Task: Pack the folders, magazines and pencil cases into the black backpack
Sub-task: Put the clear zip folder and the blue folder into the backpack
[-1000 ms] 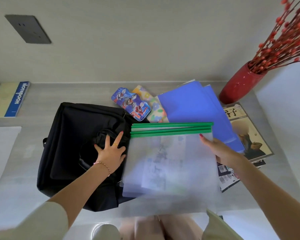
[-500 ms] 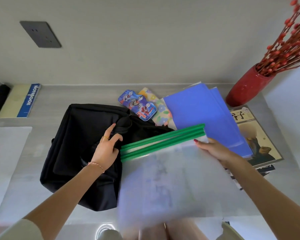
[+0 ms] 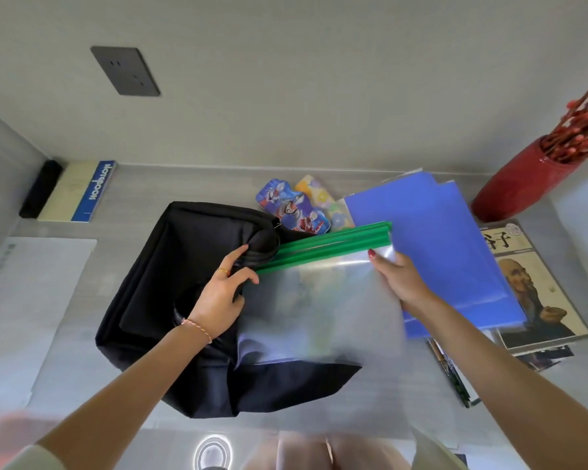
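Over the black backpack (image 3: 197,293), left hand (image 3: 219,300) grips its opening, right hand (image 3: 399,281) holds clear green-spined folders (image 3: 319,300); floppy sheets may snag the rim.

— What are the hands on?
— The left hand (image 3: 219,296) grips the black backpack (image 3: 184,266) at its top edge; the right hand (image 3: 399,278) holds clear folders (image 3: 319,300) with green spines over it.
— And around?
— Blue folders (image 3: 431,239) at two o'clock, pencil cases (image 3: 294,206) at twelve, magazines (image 3: 530,286) at three.
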